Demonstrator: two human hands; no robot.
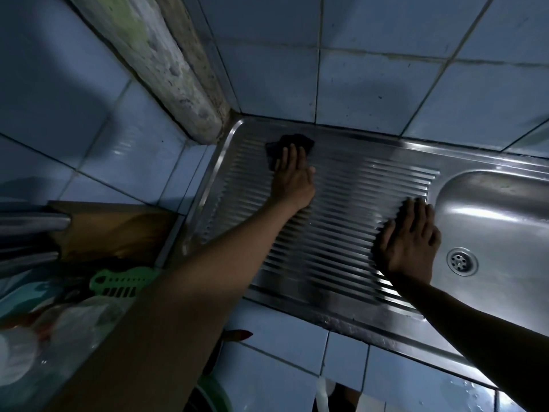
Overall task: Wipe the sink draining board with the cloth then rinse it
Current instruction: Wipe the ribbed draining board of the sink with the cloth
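Note:
A ribbed steel draining board (pixel 335 203) runs from the tiled corner toward the sink basin (pixel 499 221) on its right. A dark cloth (pixel 274 145) lies at the board's far left corner. My left hand (pixel 292 176) presses flat on the cloth with straight fingers, which cover its near part. My right hand (pixel 411 242) rests flat on the ribs at the board's right end, beside the basin, holding nothing.
The basin's drain (pixel 462 261) lies just right of my right hand. Blue tiled walls (pixel 371 69) close off the back and left, with a rough pillar (pixel 175 69) at the corner. Clutter at the left includes a green plastic piece (pixel 121 282) and a wooden board (pixel 118 230).

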